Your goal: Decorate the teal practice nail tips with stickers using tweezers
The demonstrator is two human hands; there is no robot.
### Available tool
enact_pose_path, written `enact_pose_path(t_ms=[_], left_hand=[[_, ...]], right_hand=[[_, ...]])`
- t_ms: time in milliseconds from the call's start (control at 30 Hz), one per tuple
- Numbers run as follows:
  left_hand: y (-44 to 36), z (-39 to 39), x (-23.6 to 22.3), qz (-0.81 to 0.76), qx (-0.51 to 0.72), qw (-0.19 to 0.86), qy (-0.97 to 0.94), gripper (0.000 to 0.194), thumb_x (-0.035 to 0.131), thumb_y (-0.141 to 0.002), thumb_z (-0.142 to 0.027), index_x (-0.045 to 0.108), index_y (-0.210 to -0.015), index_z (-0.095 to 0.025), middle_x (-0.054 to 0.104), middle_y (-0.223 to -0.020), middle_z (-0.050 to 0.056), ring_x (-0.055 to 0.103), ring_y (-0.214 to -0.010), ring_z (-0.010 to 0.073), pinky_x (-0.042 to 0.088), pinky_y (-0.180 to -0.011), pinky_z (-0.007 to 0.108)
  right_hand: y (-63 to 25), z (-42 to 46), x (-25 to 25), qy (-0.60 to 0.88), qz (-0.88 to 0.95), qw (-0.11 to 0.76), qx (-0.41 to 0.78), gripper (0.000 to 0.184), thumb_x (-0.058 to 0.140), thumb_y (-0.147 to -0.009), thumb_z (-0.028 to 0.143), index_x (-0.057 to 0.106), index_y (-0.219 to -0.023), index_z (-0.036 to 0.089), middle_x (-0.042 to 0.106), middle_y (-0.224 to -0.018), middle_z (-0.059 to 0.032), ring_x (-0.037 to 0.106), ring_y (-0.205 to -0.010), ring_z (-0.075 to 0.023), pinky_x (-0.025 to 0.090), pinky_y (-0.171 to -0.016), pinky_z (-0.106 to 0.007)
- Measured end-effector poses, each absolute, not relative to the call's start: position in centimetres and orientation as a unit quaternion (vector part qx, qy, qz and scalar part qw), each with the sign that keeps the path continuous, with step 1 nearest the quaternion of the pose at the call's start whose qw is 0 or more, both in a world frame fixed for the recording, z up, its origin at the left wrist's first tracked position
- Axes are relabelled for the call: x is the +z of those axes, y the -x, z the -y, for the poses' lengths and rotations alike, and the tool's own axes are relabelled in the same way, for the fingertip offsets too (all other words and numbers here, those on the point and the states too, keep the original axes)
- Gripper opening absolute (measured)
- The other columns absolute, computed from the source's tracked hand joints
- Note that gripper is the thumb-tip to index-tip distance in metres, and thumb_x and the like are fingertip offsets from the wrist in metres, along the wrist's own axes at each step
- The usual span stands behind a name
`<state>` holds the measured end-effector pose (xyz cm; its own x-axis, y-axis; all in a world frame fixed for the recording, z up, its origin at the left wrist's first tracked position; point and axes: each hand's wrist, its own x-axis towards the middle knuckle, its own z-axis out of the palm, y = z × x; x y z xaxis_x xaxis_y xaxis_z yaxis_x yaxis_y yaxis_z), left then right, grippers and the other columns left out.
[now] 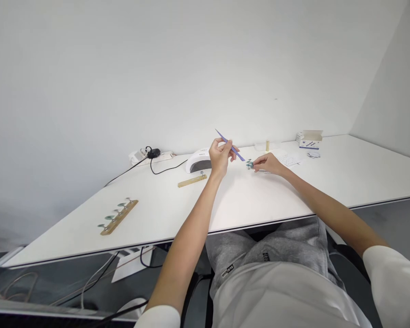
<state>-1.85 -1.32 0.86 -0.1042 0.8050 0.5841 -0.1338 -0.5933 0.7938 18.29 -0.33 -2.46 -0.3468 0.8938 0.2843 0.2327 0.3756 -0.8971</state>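
My left hand is closed in a pinch around a slender purple tool, which slants down to the right; its exact kind does not show. The tool's lower end is close to a small teal and silvery piece pinched in the fingertips of my right hand. That piece is too small to make out fully. Left of my left hand lies a wooden strip with one small metal stand at its end. Another wooden strip bears several small stands topped with greenish nail-like pieces.
A white arched lamp sits by the wall, its black cable running to a power strip. At the back right are a gold cylinder, a printed sheet, an alcohol pads box and small packets. The table edge runs before me.
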Motion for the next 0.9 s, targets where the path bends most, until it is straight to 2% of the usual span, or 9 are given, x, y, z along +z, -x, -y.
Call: enact_pose_path(t_ms=[267,700,900], left_hand=[[0.5,2.2,0.6,-0.24,0.682,0.36,-0.589,0.045,0.069,-0.076,-0.05,0.038,-0.09,-0.021,0.067,-0.064,-0.002,0.058,-0.042,0.0103,0.044,-0.042,0.02],[0.0,2.5,0.5,-0.206,0.684,0.361,-0.599,0.042,0.069,-0.077,-0.047,0.04,-0.09,-0.021,0.069,-0.067,0.0,0.062,-0.047,0.0122,0.049,-0.044,0.022],[0.0,2.8,1.1,-0.193,0.717,0.353,-0.569,0.042,0.069,-0.078,-0.047,0.039,-0.09,-0.021,0.069,-0.069,0.0,0.064,-0.049,0.0133,0.051,-0.047,0.024]], right_hand=[[-18.1,0.8,-2.0,0.375,0.705,0.428,0.425,0.031,0.083,-0.059,0.038,0.077,-0.075,0.013,0.072,-0.068,-0.0077,0.067,-0.063,-0.0176,0.056,-0.069,-0.031],[-17.7,0.6,-1.9,0.329,0.637,0.499,0.486,0.031,0.087,-0.053,0.036,0.076,-0.071,0.013,0.073,-0.072,-0.0074,0.067,-0.063,-0.0175,0.06,-0.076,-0.038],[-18.0,0.0,-2.2,0.315,0.637,0.526,0.468,0.031,0.087,-0.054,0.036,0.076,-0.072,0.013,0.073,-0.074,-0.0073,0.069,-0.065,-0.0195,0.059,-0.077,-0.041]])
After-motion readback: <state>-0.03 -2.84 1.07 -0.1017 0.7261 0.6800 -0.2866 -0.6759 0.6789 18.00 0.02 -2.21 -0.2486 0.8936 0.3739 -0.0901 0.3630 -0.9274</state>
